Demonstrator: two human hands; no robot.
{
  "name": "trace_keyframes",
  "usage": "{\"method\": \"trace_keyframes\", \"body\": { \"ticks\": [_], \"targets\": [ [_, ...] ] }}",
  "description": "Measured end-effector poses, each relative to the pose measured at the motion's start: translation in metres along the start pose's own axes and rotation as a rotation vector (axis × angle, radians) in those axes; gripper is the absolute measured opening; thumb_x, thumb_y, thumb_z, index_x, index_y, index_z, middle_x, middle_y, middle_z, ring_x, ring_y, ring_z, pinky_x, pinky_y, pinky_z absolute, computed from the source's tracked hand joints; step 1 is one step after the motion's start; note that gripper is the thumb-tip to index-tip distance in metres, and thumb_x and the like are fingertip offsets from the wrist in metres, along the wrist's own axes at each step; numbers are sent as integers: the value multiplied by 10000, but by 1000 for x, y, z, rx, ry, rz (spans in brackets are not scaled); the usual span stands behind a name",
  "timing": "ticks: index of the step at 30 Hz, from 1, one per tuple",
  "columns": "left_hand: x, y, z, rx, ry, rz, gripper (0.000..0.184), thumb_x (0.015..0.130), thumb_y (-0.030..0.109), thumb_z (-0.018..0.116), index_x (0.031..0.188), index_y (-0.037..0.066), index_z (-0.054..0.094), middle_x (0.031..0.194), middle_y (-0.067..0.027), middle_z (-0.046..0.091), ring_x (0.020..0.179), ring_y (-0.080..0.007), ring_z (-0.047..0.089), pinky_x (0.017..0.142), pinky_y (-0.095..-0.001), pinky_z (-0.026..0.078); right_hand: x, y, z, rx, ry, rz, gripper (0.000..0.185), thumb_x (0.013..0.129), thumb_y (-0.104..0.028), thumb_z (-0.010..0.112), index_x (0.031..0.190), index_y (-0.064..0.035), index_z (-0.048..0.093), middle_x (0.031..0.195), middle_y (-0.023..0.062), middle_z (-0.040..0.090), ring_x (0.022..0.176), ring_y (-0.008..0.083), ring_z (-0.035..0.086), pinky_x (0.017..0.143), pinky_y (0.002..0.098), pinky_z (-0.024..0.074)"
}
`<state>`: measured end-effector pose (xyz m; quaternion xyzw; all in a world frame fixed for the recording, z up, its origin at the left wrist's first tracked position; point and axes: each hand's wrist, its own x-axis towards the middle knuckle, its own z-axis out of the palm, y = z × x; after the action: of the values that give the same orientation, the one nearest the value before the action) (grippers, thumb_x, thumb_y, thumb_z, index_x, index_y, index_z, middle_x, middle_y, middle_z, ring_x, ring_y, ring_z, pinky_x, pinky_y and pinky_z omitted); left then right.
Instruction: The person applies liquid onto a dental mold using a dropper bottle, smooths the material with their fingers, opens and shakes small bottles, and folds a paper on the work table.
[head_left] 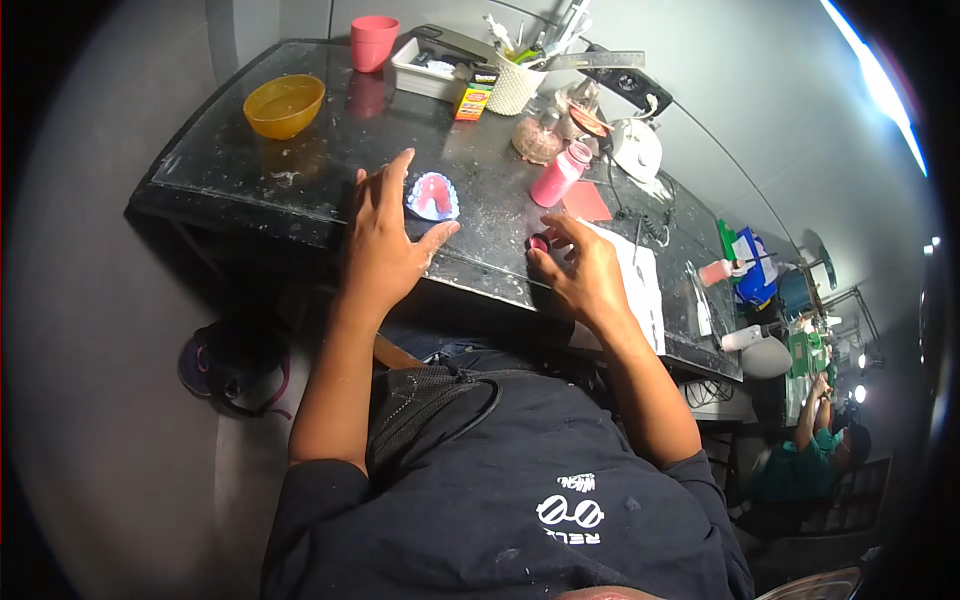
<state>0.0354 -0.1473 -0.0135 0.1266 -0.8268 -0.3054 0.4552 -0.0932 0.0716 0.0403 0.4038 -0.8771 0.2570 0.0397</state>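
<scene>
On the black table lies a dental cast (433,197), bluish white with a pink palate. My left hand (385,225) is beside it, thumb and fingers spread apart and holding nothing; I cannot tell whether the fingers touch the cast. Between the thumb and fingers of my right hand (583,268) is a small dark round cap (538,243) with a pink inside, low at the table's front edge. Just behind that hand stands a bottle of pink powder (560,177), its top pale pink. A flat pink sheet (588,201) lies beside the bottle.
An amber bowl (284,107) and a pink cup (374,44) stand at the back left. Further right are a grey tray (425,70), a small box (475,95), a white tool holder (515,85) and a white paper (640,275). Another person (805,460) works at far right.
</scene>
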Motion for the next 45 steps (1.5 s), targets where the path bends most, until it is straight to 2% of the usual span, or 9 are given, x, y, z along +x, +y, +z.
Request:
{"method": "trace_keyframes", "body": {
  "ticks": [3,4,7,14,21,27,32,35,45],
  "targets": [
    [0,0,-1,-20,-3,-10,860,750,251,897,1472,93,455,1253,-217,635,1206,-411,590,1186,-500,335,7,10,-10,245,53,116,407,848,-94,810,1210,24,666,990,133,763,899,194,729,814,329,574],
    [0,0,-3,-9,-2,-7,847,745,248,901,1458,87,473,1253,-207,631,1194,-399,597,1124,-477,404,15,15,-19,276,114,73,402,842,-78,812,1207,17,671,985,112,760,898,164,718,813,318,578],
    [2,3,-6,-43,-43,-34,828,758,240,885,1440,48,458,1265,-237,617,1211,-434,561,1159,-537,359,42,32,-55,319,236,64,402,830,-47,817,1203,5,674,980,67,746,893,117,696,825,293,586],
    [2,5,-4,10,-14,-37,818,735,254,911,1429,72,518,1237,-174,632,1165,-364,615,997,-446,491,99,42,-84,379,179,-65,475,820,-18,819,1244,32,613,1030,99,753,873,121,690,815,276,587],
    [2,5,-4,13,-7,-8,794,747,247,905,1419,59,528,1229,-169,635,1147,-359,627,986,-444,496,109,32,-81,335,115,-154,499,810,44,773,1275,32,596,1065,96,768,905,137,705,831,283,587],
    [2,5,-5,11,6,1,770,762,244,894,1415,53,533,1221,-173,637,1134,-359,633,978,-443,501,109,23,-91,-8,54,-279,510,827,1,771,1308,-35,608,1118,79,774,957,163,746,863,309,591],
    [2,6,-7,-61,-57,-51,685,832,175,828,1411,19,497,1306,-228,589,1207,-425,574,1029,-474,472,113,26,-88,-123,11,-383,447,870,-40,752,1299,-61,629,1109,111,768,1014,244,751,883,353,588],
    [2,3,-4,-34,-3,5,705,815,171,845,1427,39,521,1232,-195,628,1149,-361,626,990,-436,495,112,17,-87,-87,-41,-389,498,846,53,723,1326,-25,621,1172,145,747,985,236,758,872,363,599],
    [2,0,-3,-60,-8,-1,666,838,117,810,1429,36,515,1245,-205,622,1168,-366,617,1003,-444,486,115,10,-88,-366,13,-516,538,819,72,694,1328,-94,645,1112,126,757,966,248,761,854,356,608]
  ]
}}
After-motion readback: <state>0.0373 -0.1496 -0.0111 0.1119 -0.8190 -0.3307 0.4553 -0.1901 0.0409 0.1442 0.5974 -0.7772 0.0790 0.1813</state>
